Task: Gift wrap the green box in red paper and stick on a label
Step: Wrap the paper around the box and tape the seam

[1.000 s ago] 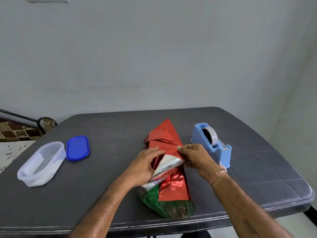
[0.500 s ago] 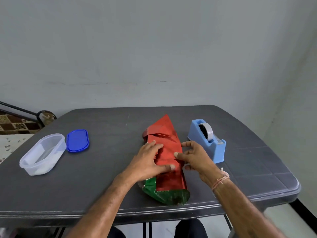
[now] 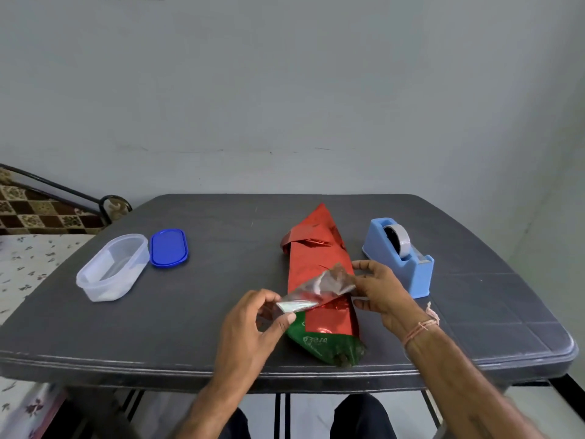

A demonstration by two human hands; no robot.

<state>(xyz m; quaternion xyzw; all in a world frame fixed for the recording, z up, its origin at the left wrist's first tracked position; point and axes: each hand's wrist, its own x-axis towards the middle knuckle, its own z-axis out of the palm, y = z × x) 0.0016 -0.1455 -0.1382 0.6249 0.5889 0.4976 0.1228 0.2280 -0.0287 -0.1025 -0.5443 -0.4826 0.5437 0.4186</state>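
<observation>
The green box (image 3: pixel 329 345) lies lengthwise on the dark table (image 3: pixel 205 296), mostly covered by shiny red paper (image 3: pixel 316 258); only its near end shows green. The paper's far end is folded to a point. A flap of the paper (image 3: pixel 323 288), silver on its inner side, is lifted off the package. My left hand (image 3: pixel 253 331) pinches the flap's left corner. My right hand (image 3: pixel 380 291) holds its right end, just right of the package.
A blue tape dispenser (image 3: pixel 400 256) with a grey roll stands right of the package. A clear plastic tub (image 3: pixel 112 270) and its blue lid (image 3: pixel 168 247) sit at the left. The table's near edge (image 3: pixel 158 369) lies just beyond the box. A patterned bed stands left.
Half a second ago both hands pressed the red paper flat on the box. Now they have peeled a flap up, silver side showing.
</observation>
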